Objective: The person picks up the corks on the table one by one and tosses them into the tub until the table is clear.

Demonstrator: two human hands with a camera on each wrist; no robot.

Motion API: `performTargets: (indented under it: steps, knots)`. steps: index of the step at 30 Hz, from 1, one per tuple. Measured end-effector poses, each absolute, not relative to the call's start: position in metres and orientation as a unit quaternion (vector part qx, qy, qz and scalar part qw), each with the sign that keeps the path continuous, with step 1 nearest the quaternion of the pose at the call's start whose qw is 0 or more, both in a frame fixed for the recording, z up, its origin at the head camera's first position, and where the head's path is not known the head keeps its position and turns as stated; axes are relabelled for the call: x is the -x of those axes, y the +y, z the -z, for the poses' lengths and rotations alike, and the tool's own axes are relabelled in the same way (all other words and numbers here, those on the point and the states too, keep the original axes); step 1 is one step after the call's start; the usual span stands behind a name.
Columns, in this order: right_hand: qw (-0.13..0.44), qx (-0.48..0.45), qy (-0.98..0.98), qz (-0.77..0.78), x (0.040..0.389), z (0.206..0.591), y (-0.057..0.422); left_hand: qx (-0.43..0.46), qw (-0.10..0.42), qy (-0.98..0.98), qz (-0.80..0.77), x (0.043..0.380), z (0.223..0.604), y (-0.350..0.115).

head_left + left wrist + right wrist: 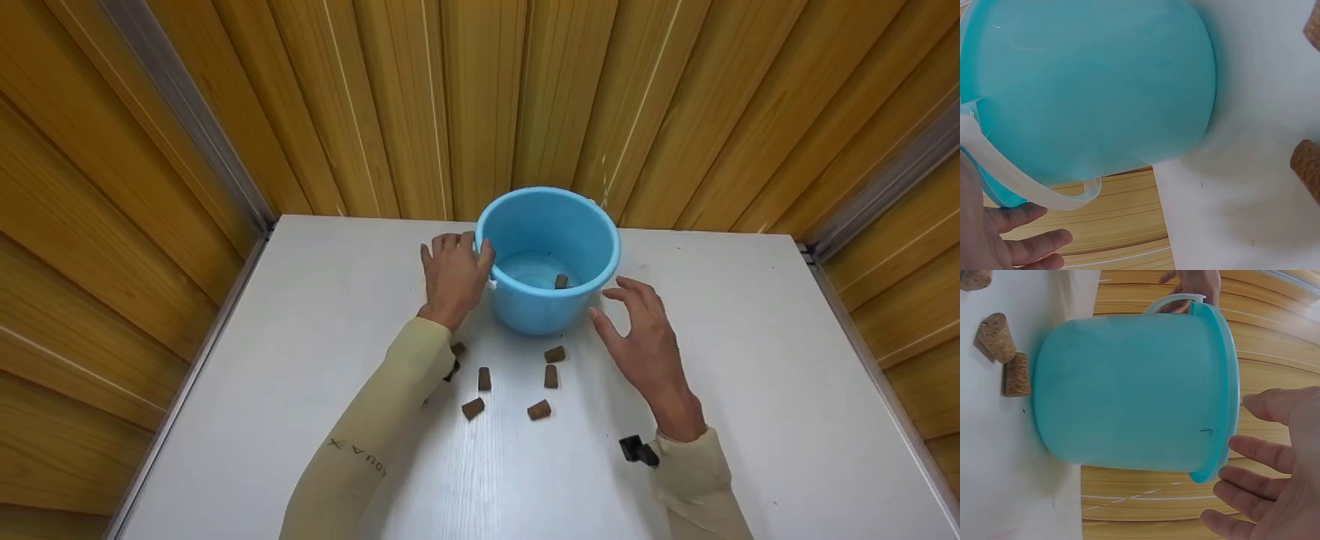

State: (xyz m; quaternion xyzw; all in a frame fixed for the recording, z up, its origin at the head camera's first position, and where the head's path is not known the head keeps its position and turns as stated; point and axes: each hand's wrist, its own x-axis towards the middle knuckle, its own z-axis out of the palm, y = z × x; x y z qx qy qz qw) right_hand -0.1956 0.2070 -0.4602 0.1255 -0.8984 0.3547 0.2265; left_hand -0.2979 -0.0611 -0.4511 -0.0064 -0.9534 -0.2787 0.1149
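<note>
A light blue bucket (536, 311) with a white handle (1022, 180) stands upright near the back of the white table. My left hand (455, 274) holds its left rim, thumb over the edge and index finger at the outer side. The other left fingers (1039, 247) stretch out loosely past the rim. To the right of the bucket, my right hand (645, 341) is spread with nothing in it, fingertips close by the rim in the right wrist view. Inside the bucket lies one brown cork (561, 281). Several more corks (551, 376) lie on the table in front.
Wood-patterned panels (480, 105) rise right behind the table's (337, 300) back edge. More panels with grey metal strips (187, 112) flank both sides. A cork (458, 349) is partly covered by the left sleeve (390, 405). Two corks (997, 337) sit close to the bucket's base.
</note>
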Motion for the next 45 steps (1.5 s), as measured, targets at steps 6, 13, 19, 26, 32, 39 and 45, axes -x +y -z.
performTargets:
  steps: [6,13,19,26,32,39,45]
  knots:
    - [0.201,-0.114,-0.901,-0.366,0.192,0.47,0.204,0.004,0.108,-0.957,0.268,0.298,0.451,-0.06]
    - [0.164,-0.087,-0.915,-0.359,0.189,0.485,0.199,0.007,0.111,-0.955,0.274,0.298,0.45,-0.061]
    - [0.144,-0.067,-0.927,-0.34,0.188,0.499,0.191,0.022,0.136,-0.954,0.268,0.298,0.452,-0.061]
    - [0.109,-0.04,-0.938,-0.327,0.187,0.509,0.183,0.019,0.124,-0.956,0.264,0.299,0.452,-0.059]
    - [0.092,-0.041,-0.943,-0.316,0.187,0.514,0.178,0.018,0.115,-0.956,0.268,0.299,0.452,-0.06]
    - [0.117,-0.046,-0.952,-0.28,0.189,0.527,0.169,0.01,0.114,-0.955,0.273,0.299,0.452,-0.063]
    - [0.132,-0.053,-0.958,-0.248,0.187,0.544,0.164,0.017,0.12,-0.954,0.276,0.298,0.453,-0.063]
